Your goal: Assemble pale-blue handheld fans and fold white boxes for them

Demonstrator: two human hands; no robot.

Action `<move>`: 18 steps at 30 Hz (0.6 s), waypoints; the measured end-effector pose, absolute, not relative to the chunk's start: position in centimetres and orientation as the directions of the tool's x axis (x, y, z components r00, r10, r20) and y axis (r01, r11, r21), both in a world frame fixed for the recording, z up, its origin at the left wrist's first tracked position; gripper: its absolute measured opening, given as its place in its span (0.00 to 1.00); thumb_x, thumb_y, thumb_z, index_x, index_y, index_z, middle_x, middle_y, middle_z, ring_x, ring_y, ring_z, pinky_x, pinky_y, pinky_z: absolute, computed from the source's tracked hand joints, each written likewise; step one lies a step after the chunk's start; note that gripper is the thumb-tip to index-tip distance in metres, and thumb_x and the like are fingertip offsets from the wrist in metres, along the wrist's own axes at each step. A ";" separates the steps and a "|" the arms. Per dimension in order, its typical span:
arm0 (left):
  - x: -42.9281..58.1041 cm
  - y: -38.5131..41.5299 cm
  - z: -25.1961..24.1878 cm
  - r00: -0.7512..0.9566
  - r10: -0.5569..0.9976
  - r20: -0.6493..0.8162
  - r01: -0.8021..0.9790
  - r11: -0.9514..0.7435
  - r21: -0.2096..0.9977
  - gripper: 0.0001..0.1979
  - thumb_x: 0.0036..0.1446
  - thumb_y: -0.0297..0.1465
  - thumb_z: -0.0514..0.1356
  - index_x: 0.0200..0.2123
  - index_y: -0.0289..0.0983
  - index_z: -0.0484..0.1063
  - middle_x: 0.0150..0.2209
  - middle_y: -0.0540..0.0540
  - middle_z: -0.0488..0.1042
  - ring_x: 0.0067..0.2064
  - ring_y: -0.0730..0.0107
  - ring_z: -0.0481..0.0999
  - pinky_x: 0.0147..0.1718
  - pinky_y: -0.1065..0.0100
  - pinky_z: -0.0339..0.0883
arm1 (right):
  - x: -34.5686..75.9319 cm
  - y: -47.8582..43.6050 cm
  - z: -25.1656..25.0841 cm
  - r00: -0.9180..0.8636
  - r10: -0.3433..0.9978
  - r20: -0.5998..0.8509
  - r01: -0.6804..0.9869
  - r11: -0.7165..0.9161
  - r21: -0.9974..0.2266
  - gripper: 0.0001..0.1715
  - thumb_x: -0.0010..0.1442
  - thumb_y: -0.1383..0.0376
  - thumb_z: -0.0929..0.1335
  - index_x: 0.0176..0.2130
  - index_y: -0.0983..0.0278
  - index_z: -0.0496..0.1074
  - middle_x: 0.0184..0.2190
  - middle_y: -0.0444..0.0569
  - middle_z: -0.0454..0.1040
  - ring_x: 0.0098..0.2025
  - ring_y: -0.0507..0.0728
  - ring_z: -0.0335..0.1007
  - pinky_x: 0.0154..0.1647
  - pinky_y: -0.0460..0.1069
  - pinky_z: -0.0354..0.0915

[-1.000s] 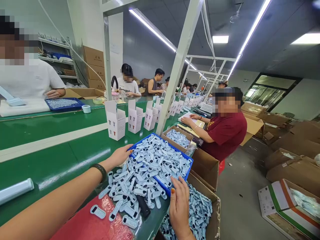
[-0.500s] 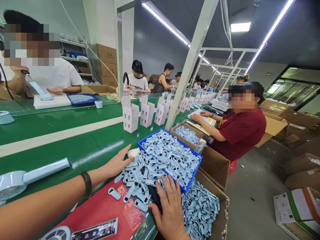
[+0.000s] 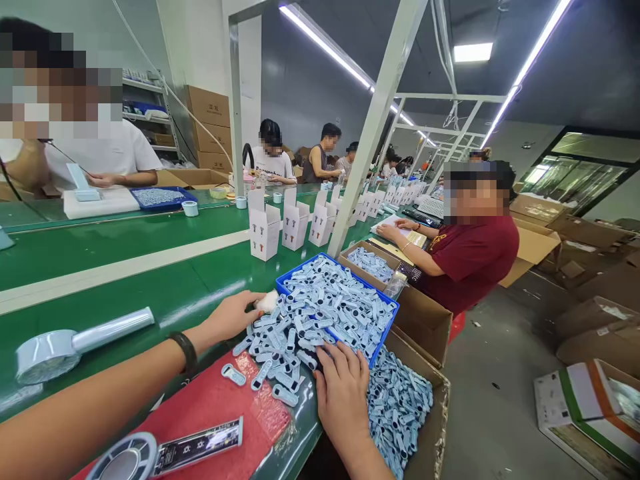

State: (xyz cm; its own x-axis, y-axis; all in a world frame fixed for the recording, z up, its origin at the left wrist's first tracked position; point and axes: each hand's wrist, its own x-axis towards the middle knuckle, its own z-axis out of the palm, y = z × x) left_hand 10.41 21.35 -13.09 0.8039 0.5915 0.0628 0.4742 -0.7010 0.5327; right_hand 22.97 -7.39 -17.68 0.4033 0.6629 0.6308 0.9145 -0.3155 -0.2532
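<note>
My left hand (image 3: pixel 239 317) reaches to the left side of a heap of small light-blue plastic pieces (image 3: pixel 285 333) with dark ends. Its fingertips touch a small white lump (image 3: pixel 269 302); thumb and fingers are apart. My right hand (image 3: pixel 345 383) lies over the front of the heap, fingers slightly bent, thumb apart, beside a dark object (image 3: pixel 307 360) partly buried there. The heap spills from a blue tray (image 3: pixel 384 331). On a red mat (image 3: pixel 215 397) lies an opened handheld fan half (image 3: pixel 197 445) with its circuit board showing.
A light-blue fan-shaped shell (image 3: pixel 80 350) lies on the green bench (image 3: pixel 200 280). Open white boxes (image 3: pixel 265 233) stand in a row behind the tray. A carton (image 3: pixel 443 407) of blue pieces sits below right. Co-workers sit across (image 3: pixel 107 147) and to the right (image 3: pixel 470 260).
My right hand's fingers have drawn closer together over the heap. My left fingers have come against the white lump. The view has shifted slightly; the person across has lowered a tool toward the blue part.
</note>
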 end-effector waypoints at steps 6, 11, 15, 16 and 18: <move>4.6 19.7 -9.9 0.828 0.559 0.043 0.462 -0.722 0.515 0.35 0.58 0.50 0.57 0.64 0.38 0.70 0.67 0.41 0.67 0.68 0.47 0.66 0.68 0.50 0.58 | 23.3 -8.5 -17.2 0.330 0.677 0.658 0.944 -0.215 -0.252 0.18 0.69 0.67 0.65 0.57 0.59 0.70 0.59 0.51 0.72 0.63 0.64 0.62 0.70 0.66 0.46; -4.4 13.7 -8.3 0.891 0.452 0.048 0.410 -0.844 0.346 0.22 0.65 0.48 0.56 0.58 0.51 0.75 0.62 0.48 0.74 0.60 0.53 0.76 0.59 0.55 0.73 | 22.9 -6.8 -15.1 0.322 0.657 0.682 0.936 -0.114 -0.332 0.13 0.70 0.66 0.66 0.53 0.58 0.73 0.52 0.52 0.74 0.55 0.63 0.67 0.62 0.64 0.58; -8.2 8.5 -9.2 0.909 0.411 0.062 0.397 -0.902 0.171 0.22 0.64 0.44 0.59 0.60 0.51 0.73 0.59 0.46 0.76 0.56 0.54 0.79 0.53 0.57 0.77 | 21.3 -3.8 -13.0 0.224 0.824 0.521 0.932 -0.025 -0.361 0.14 0.68 0.64 0.68 0.53 0.56 0.74 0.49 0.52 0.74 0.49 0.62 0.69 0.49 0.59 0.64; -8.4 7.6 -9.4 0.902 0.427 0.067 0.414 -0.897 0.156 0.21 0.64 0.42 0.60 0.60 0.49 0.73 0.57 0.45 0.78 0.54 0.54 0.80 0.52 0.58 0.77 | 20.6 -2.9 -12.6 0.174 0.867 0.466 0.935 0.003 -0.355 0.14 0.68 0.63 0.69 0.53 0.56 0.75 0.47 0.52 0.74 0.48 0.62 0.70 0.48 0.58 0.65; -8.6 6.5 -9.6 0.886 0.459 0.070 0.445 -0.882 0.152 0.17 0.64 0.38 0.59 0.54 0.46 0.76 0.50 0.44 0.80 0.48 0.56 0.81 0.46 0.60 0.78 | 18.7 -1.4 -11.9 0.079 0.933 0.350 0.951 0.034 -0.307 0.14 0.66 0.57 0.71 0.50 0.59 0.76 0.45 0.53 0.75 0.49 0.64 0.70 0.47 0.59 0.67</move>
